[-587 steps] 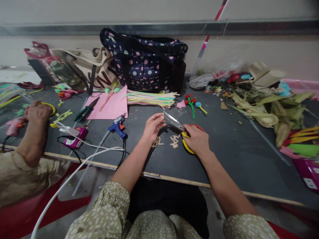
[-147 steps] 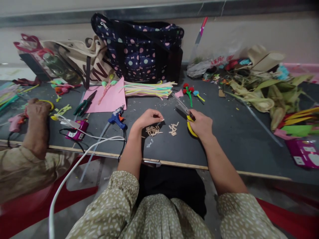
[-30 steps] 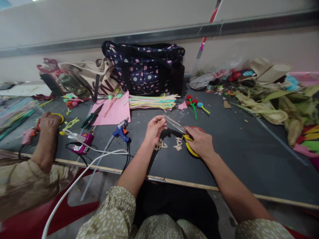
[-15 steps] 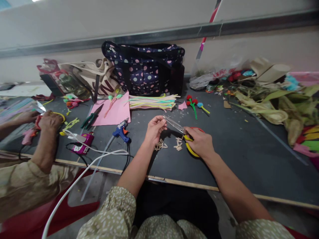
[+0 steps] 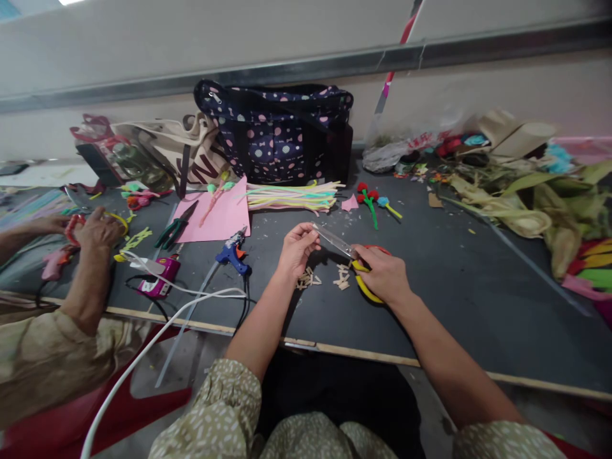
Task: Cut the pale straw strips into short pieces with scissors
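My right hand point(image 5: 382, 273) is wrapped round the yellow-and-red handles of a pair of scissors point(image 5: 335, 240), whose blades point up and to the left. At the blade tips, my left hand point(image 5: 301, 247) has its fingers pinched together. Whatever is between them is too small to make out. Beneath the hands, two small heaps of short beige pieces lie on the dark table: one heap point(image 5: 308, 278) beside my left wrist, the other heap point(image 5: 342, 277) just left of the scissors' handles.
A blue glue gun point(image 5: 233, 252), green-handled pliers point(image 5: 176, 226) and pink sheet point(image 5: 224, 220) lie to the left. Behind are pipe cleaners point(image 5: 291, 196) and a dotted bag point(image 5: 282, 137). Dried husks point(image 5: 516, 204) lie right. At far left, a co-worker's hands point(image 5: 98, 233) handle something red.
My hands and the scissors have hardly moved. At the far left, the co-worker's hands have shifted, and the red piece between them now shows more as a loop.
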### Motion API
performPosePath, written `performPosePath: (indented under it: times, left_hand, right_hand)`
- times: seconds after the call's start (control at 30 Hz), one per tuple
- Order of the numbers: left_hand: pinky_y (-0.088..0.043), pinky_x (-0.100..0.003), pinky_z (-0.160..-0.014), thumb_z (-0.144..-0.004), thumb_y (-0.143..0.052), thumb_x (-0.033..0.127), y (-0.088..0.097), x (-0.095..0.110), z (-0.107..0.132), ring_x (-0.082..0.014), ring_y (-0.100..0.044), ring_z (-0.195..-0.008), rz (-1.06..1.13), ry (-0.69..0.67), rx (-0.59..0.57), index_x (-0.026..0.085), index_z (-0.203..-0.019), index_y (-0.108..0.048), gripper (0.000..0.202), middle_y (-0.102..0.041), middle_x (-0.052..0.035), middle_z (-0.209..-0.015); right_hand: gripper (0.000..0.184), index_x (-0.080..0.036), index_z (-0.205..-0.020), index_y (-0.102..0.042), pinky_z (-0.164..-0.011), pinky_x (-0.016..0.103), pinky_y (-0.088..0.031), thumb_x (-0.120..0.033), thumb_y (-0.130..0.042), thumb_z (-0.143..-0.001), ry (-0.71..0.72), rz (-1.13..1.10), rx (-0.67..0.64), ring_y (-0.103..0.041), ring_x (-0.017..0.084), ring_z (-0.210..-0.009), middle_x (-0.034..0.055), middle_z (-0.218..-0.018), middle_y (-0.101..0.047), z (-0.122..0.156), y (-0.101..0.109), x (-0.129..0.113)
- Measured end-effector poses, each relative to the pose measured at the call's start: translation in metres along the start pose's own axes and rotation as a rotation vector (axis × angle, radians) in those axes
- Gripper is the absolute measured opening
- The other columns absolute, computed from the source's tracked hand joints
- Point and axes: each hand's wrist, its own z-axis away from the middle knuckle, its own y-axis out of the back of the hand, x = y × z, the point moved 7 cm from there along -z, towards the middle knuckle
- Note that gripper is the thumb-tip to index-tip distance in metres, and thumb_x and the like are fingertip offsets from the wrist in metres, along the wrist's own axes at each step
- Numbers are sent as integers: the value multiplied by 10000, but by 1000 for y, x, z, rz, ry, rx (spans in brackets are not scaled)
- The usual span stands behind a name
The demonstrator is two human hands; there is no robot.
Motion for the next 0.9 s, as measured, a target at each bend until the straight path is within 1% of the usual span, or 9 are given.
performPosePath:
  times: [0.43, 0.7, 0.8, 0.9]
  left_hand:
    - [-487, -173, -512, -547, -860, 273, 3, 0, -1, -64, -572, -547, -7, -17, -3, 167, -787, -603, 368, -590, 46, -633]
    - [-485, -170, -520, -554, -855, 279, 4, -2, -3, -57, -566, -547, -26, -7, -9, 162, -788, -617, 353, -602, 37, -657]
    - [-481, -168, -516, -544, -859, 270, 2, -3, -3, -52, -557, -541, -20, 13, -15, 156, -787, -623, 357, -615, 29, -675]
    - [-485, -167, -524, -561, -851, 269, 1, -4, -3, -47, -553, -544, -19, 25, -29, 151, -808, -643, 344, -623, 22, -696]
  right_hand:
    - [234, -231, -990, -670, -596, 228, -322, -211, -507, -822, 4, -36, 4, -593, 110, -711, -13, -787, -683, 0, 0, 0]
    - [171, -237, -878, -657, -544, 238, -260, -228, -503, -802, -38, 22, -62, -550, 112, -648, -20, -737, -665, 1, -2, 4]
    - [159, -231, -882, -649, -558, 232, -273, -246, -510, -806, -66, -1, -83, -555, 116, -678, -11, -777, -672, 0, -2, 9]
    - [185, -238, -953, -643, -576, 239, -282, -274, -532, -809, -118, 42, -92, -565, 128, -714, 1, -830, -674, -2, 2, 15]
